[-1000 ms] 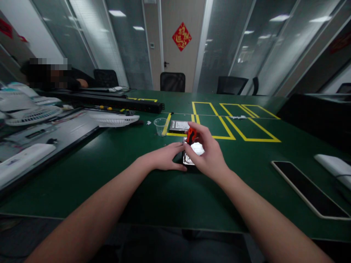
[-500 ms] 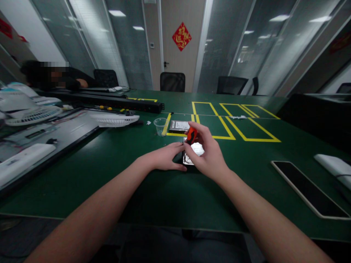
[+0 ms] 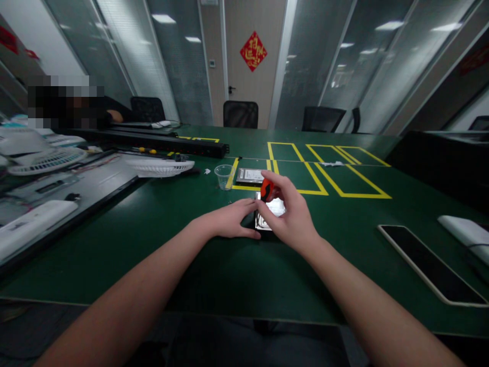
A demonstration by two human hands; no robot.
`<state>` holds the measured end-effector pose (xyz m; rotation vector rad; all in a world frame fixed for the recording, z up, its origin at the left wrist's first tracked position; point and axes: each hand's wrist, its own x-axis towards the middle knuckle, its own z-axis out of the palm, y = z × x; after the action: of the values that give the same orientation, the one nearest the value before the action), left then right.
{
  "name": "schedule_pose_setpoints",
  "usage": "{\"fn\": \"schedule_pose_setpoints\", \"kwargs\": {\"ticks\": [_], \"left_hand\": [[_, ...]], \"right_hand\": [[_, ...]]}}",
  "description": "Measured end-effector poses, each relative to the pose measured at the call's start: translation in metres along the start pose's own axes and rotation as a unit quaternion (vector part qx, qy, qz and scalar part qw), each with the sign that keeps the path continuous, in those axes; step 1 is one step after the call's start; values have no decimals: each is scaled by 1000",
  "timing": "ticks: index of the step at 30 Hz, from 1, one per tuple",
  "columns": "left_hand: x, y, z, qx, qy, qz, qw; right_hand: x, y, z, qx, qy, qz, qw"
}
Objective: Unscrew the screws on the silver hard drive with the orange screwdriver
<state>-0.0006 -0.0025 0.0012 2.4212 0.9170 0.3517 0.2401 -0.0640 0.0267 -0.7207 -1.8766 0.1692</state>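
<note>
Under both hands a hard drive with a shiny metal top lies flat on the green table. My left hand grips its left side, fingers at the far edge and thumb at the near one. In my right hand is a red and black screwdriver, pinched by the handle above the drive's far left corner. Its tip is hidden behind my fingers. Farther back, a second hard drive rests inside a yellow taped outline, and a clear plastic cup stands to the left of it.
On the left lie a large flat panel, white fan parts and a long black bar. A phone and a white device are at the right. Another person sits at the far left. Chairs line the far side.
The screwdriver handle has turned and tilted slightly in my right fingers. My left hand and the drive under it have stayed in place.
</note>
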Motion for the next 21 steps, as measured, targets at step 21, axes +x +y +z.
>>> {"fn": "schedule_pose_setpoints", "kwargs": {"ticks": [21], "left_hand": [[0, -4, 1, -2, 7, 35, 999]], "right_hand": [[-1, -1, 0, 13, -7, -8, 1000]]}}
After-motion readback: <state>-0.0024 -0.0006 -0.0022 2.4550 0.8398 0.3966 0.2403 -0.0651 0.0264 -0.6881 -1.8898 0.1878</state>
